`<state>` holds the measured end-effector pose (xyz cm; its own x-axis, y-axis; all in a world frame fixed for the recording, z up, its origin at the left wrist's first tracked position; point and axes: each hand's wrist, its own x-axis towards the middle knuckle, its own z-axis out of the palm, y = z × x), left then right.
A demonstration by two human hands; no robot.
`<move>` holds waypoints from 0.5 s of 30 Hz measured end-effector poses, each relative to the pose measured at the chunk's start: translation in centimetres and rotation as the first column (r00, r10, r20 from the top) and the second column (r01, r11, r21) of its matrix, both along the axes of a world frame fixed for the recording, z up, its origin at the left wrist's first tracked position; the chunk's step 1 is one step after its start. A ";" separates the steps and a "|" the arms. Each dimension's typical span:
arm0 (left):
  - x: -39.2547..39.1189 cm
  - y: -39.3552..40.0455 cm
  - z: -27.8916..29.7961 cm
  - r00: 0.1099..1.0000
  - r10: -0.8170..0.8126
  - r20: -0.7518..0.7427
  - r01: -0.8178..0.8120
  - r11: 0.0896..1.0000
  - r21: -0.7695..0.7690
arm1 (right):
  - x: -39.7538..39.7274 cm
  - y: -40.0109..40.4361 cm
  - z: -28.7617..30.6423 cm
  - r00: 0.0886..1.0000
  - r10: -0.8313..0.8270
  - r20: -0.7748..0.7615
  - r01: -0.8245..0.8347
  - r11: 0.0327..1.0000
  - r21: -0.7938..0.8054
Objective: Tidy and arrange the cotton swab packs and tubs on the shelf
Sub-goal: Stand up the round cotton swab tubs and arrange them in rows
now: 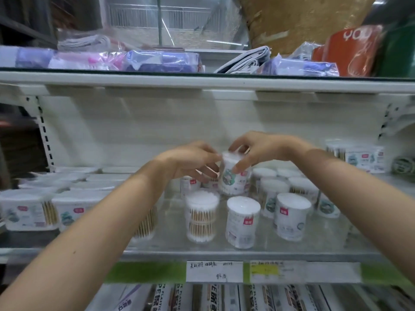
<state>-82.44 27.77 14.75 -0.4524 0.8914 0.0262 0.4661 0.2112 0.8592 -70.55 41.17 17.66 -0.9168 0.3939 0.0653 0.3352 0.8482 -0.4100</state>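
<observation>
Tub (233, 176) is standing upright near the middle of the shelf (224, 251), behind the front row. Right hand (258, 151) is pinching its top, fingers curled round. Left hand (193, 162) is touching its left side, fingers loosely bent.

Clear shelf (258, 245), round swab tubs (243, 221) centre, rectangular swab boxes (29, 212) left

You see clear glossy plastic tubs (202, 217) with wooden-stemmed swabs, a smooth transparent shelf (170, 239), and paper price labels (214, 271).
</observation>
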 end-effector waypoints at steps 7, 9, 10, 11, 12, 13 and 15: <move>1.4 0.7 -0.4 1.000 0.004 -0.011 -0.005 0.995 -0.104 | 0.6 1.3 -1.4 0.998 0.010 0.068 -0.018 0.992 0.128; 1.7 0.8 -0.5 0.999 -0.002 -0.049 -0.005 0.991 -0.136 | 0.8 1.7 -1.6 0.995 0.012 0.104 -0.025 0.992 0.126; 1.8 0.9 -0.6 0.998 -0.001 -0.060 -0.008 0.989 -0.151 | 0.9 1.8 -1.7 0.992 0.015 0.121 -0.030 0.992 0.123; 1.8 0.9 -0.8 0.998 -0.001 -0.068 -0.010 0.987 -0.162 | 1.0 1.9 -1.8 0.990 0.019 0.141 -0.037 0.991 0.125; 1.8 1.1 -0.9 0.997 -0.007 -0.075 -0.006 0.985 -0.174 | 1.0 1.9 -2.0 0.987 0.021 0.157 -0.042 0.990 0.131; 1.8 1.3 -1.0 0.997 -0.013 -0.081 -0.002 0.983 -0.185 | 1.0 2.0 -2.2 0.985 0.023 0.169 -0.046 0.990 0.137; 2.1 1.7 -1.3 0.996 -0.015 -0.093 -0.004 0.981 -0.196 | 1.0 2.1 -2.6 0.983 0.017 0.183 -0.046 0.987 0.152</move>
<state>-80.36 29.51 13.47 -0.4513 0.8860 -0.1066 0.5443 0.3679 0.7539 -69.60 43.24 15.02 -0.9309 0.3627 -0.0445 0.3637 0.9080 -0.2080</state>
